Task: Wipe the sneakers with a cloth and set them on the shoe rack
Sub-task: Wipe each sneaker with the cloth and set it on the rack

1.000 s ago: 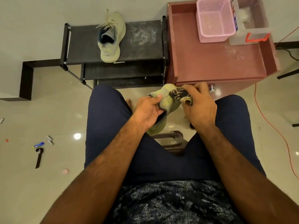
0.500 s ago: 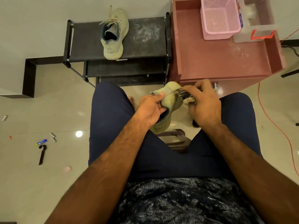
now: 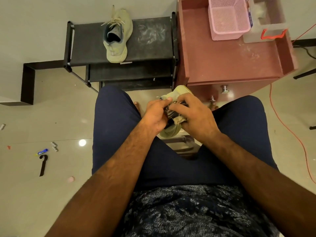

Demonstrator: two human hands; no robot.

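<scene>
Sneaker one (image 3: 117,38): on rack (image 3: 150,48) top shelf, done. Sneaker two (image 3: 171,132): between knees, clasped by left grip (image 3: 156,115); right grip (image 3: 195,115) clenched on cloth (image 3: 171,111), mid-wipe. Judged roughly half complete. Remaining: finish wiping, shelve beside first.

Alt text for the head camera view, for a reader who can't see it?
A seated person's left hand grips a pale green sneaker between the knees while the right hand holds a dark cloth against it. The second sneaker sits on the top shelf of a black shoe rack, beside a red cabinet holding a pink basket.
</scene>
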